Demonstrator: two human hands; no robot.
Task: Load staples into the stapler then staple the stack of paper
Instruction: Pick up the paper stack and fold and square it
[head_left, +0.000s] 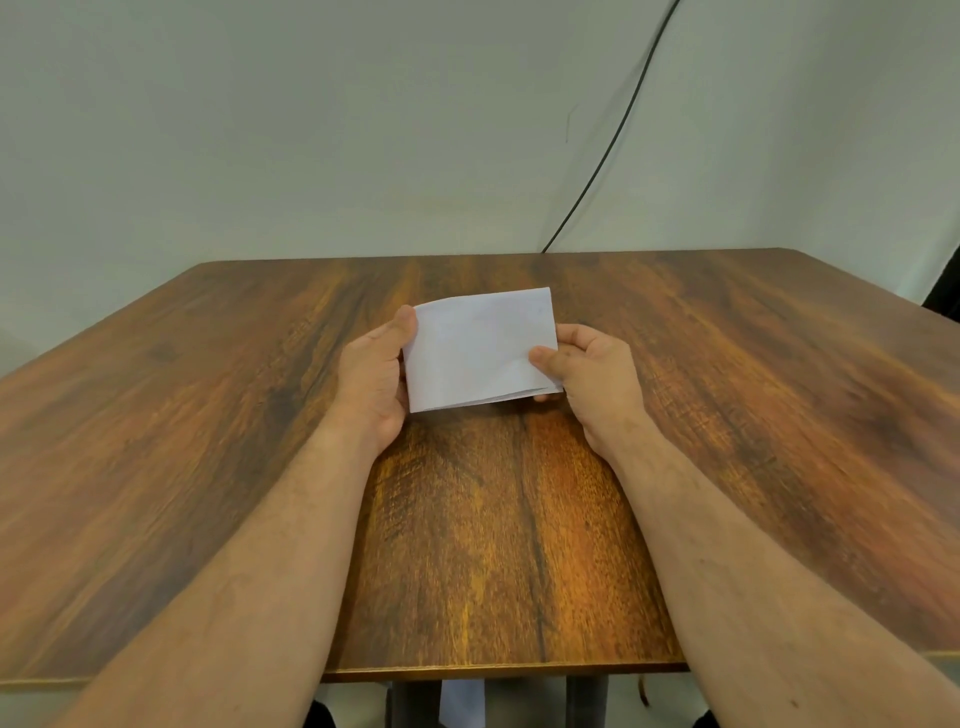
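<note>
A small white stack of folded paper (480, 348) is held a little above the middle of the wooden table (208, 441). My left hand (374, 371) grips its left edge, thumb along the upper left corner, fingers hidden behind the sheets. My right hand (587, 374) pinches the lower right corner, thumb on top and fingers underneath. The layered edges show along the bottom of the stack. No stapler and no staples are in view.
A pale wall rises behind the table, and a black cable (613, 140) runs down it to the table's far edge. Table legs and something white (462, 701) show on the floor below the front edge.
</note>
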